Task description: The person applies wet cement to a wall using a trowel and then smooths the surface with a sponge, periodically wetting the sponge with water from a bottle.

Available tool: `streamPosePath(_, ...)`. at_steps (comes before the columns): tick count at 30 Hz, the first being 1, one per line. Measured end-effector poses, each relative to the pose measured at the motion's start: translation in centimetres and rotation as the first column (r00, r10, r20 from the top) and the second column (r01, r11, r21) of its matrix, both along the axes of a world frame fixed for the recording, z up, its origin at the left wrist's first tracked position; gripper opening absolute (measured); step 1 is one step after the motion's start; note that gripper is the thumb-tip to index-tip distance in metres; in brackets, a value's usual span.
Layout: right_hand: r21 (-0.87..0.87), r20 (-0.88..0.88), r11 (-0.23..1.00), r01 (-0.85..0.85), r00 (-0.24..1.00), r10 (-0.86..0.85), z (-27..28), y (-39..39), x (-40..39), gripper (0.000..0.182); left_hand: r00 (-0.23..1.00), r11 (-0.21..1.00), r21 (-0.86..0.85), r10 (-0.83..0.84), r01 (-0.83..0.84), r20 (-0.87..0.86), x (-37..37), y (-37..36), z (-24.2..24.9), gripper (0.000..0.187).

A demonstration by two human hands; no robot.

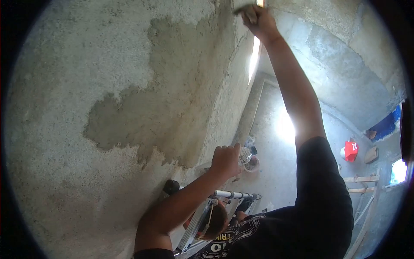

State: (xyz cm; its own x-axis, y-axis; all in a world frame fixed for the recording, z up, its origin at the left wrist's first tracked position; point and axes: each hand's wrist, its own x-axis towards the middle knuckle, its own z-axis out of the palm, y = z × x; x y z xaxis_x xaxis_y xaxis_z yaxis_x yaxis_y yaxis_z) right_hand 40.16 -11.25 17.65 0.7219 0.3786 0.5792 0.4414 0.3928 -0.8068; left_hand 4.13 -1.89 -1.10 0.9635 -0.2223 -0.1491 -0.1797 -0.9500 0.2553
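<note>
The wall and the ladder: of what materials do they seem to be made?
The wall looks like concrete or cement plaster, matt and rough: it is grey and grainy, with a darker, seemingly damp patch. The ladder is probably aluminium, fairly smooth, judging by its silvery, lightly shining tubes.

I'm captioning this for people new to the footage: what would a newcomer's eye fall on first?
Probably the dark, damp-looking patch sprawling across the upper middle of the rough grey wall. Then the right hand, raised at the top edge with a blurred object, and the left hand around a clear plastic bottle, below centre. Bright glare right of centre also stands out.
</note>
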Motion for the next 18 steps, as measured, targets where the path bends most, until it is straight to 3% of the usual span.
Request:
streamPosePath(2, 0.111, -0.44, 0.994, -0.023, 0.895, 0.07, -7.7, -0.6, 5.4, 0.018, 0.999, 1.0, -0.01, 0.024, -0.024, 0.029, 0.3, 0.3, 0.1, 0.059)
streamPosePath(3, -0.028, -0.479, 0.999, -0.029, 0.877, 0.012, -10.2, -0.6, 5.0, 0.014, 0.999, 1.0, -0.012, 0.03, -0.029, 0.035, 0.3, 0.3, -0.2, 0.059)
streamPosePath(4, -0.206, -0.413, 0.978, -0.032, 0.909, -0.057, -11.3, 0.2, 3.2, 0.012, 0.999, 0.999, -0.015, 0.034, -0.033, 0.037, 0.2, 0.2, -0.4, 0.058)
streamPosePath(6, -0.432, -0.118, 0.899, 0.075, 0.983, -0.139, -12.3, 2.8, 1.4, 0.012, 0.999, 0.999, -0.016, 0.03, -0.03, 0.026, 0.2, 0.1, -0.1, 0.058)
streamPosePath(7, -0.379, -0.128, 0.921, 0.095, 0.98, -0.153, -11.9, 4.2, 0.3, 0.015, 1.0, 1.0, -0.013, 0.019, -0.019, 0.011, 0.1, 0.0, 0.0, 0.058)
streamPosePath(9, -0.115, -0.5, 0.986, 0.12, 0.851, -0.162, -8.3, 5.1, -1.6, 0.017, 0.999, 1.0, 0.003, 0.025, -0.025, -0.029, 0.0, -0.2, 0.6, 0.059)
streamPosePath(10, -0.464, 0.181, 0.798, 0.385, 0.923, -0.34, -5.6, 4.7, -2.2, 0.016, 0.998, 0.999, 0.016, 0.037, -0.036, -0.058, 0.3, -0.2, 0.7, 0.059)
streamPosePath(12, -0.416, 0.16, 0.89, 0.188, 0.978, -0.131, -2.7, 4.4, -0.9, 0.01, 0.999, 0.999, 0.004, 0.034, -0.034, -0.042, 0.3, -0.1, 0.3, 0.06)
streamPosePath(13, 0.127, -0.434, 0.965, -0.23, 0.862, 0.263, -1.0, 4.9, 1.9, 0.013, 0.999, 1.0, -0.005, 0.026, -0.026, -0.024, 0.3, 0.0, 0.1, 0.062)
streamPosePath(15, 0.367, -0.143, 0.805, -0.466, 0.827, 0.544, 2.3, 4.9, 5.4, 0.015, 0.999, 1.0, -0.001, 0.025, -0.025, -0.027, 0.3, -0.1, -0.2, 0.062)
streamPosePath(16, 0.394, -0.193, 0.828, -0.4, 0.844, 0.5, 6.6, 5.0, -3.0, 0.032, 0.999, 1.0, 0.005, 0.023, -0.022, -0.028, 0.2, -0.1, -0.3, 0.063)
streamPosePath(18, 0.295, -0.082, 0.915, -0.275, 0.947, 0.311, 8.3, 4.2, -5.4, 0.032, 0.999, 1.0, -0.01, 0.016, -0.016, -0.028, 0.2, 0.0, -0.3, 0.063)
